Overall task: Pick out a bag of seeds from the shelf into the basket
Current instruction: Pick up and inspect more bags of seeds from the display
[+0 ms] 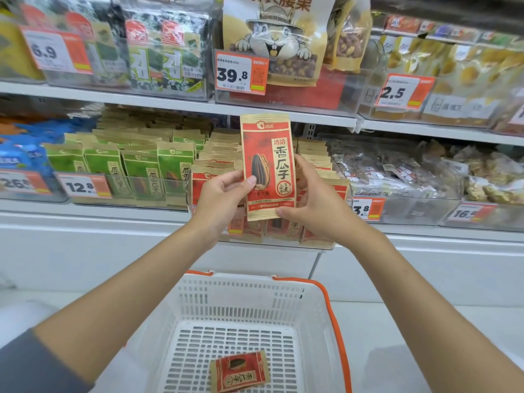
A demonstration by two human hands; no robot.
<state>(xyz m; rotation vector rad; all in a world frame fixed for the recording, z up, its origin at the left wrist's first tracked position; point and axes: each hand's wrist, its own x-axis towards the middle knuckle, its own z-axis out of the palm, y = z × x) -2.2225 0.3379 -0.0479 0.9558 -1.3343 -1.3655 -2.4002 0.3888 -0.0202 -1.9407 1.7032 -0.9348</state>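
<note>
A red and tan bag of sunflower seeds (268, 154) is held upright in front of the shelf. My left hand (221, 195) pinches its lower left edge with the thumb on the front. My right hand (312, 199) grips its right edge and bottom corner. Behind it, a clear bin (344, 222) holds rows of the same red bags (215, 168). Below stands a white basket (243, 293) with orange handles. One more red seed bag (241, 371) lies flat on the basket's floor.
Green seed bags (136, 168) fill the bin to the left behind a 12.8 price tag (83, 185). Clear packs of snacks (397, 171) lie to the right. The upper shelf carries seaweed packs (158, 52) and a large nut bag (275, 38).
</note>
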